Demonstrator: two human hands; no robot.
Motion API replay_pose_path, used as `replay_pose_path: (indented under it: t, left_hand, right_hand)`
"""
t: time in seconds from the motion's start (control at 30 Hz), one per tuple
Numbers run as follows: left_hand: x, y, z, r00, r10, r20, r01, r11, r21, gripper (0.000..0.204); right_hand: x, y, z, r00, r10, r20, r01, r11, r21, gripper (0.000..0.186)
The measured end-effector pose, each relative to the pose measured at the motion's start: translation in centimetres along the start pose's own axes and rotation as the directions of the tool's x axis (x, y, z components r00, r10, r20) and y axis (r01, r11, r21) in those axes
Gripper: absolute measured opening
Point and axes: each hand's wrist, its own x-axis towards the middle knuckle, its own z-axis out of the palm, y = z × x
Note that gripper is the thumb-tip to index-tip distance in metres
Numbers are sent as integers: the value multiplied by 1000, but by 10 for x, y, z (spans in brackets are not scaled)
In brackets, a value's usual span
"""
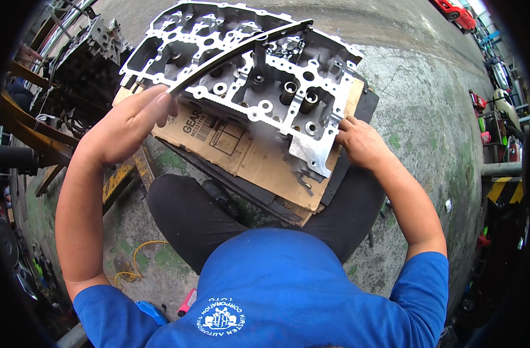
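Observation:
A silver engine cylinder head (309, 152) lies across a flattened cardboard box in front of me. My left hand (127, 120) is closed round the near end of a long dark lever bar (218, 61), which slants over the head toward its far side. From the bar a dark upright piece (260, 60) reaches down into a well of the head. Two valve springs (298, 96) stand in the wells to its right. At the right end of the head, my right hand (361, 141) has its fingers curled against the edge; their tips are partly hidden.
The cardboard (265, 168) covers a low dark platform between my knees. Another engine part (91, 55) stands at the far left beside a yellow metal frame (123, 181). A yellow cord (138, 255) lies on the concrete floor. A red car (455, 14) is far off at the right.

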Motion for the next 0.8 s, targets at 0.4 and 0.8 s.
replay_pose_path:
  t: [0.4, 0.8]
  left_hand:
    - [3, 10, -6, 989, 145, 13, -141, 936, 323, 57]
    - [15, 2, -7, 981, 175, 82, -193, 921, 337, 34]
  right_hand:
    - [5, -33, -90, 632, 540, -556, 283, 507, 814, 24]
    - [112, -51, -97, 805, 239, -543, 336, 571, 749, 16]
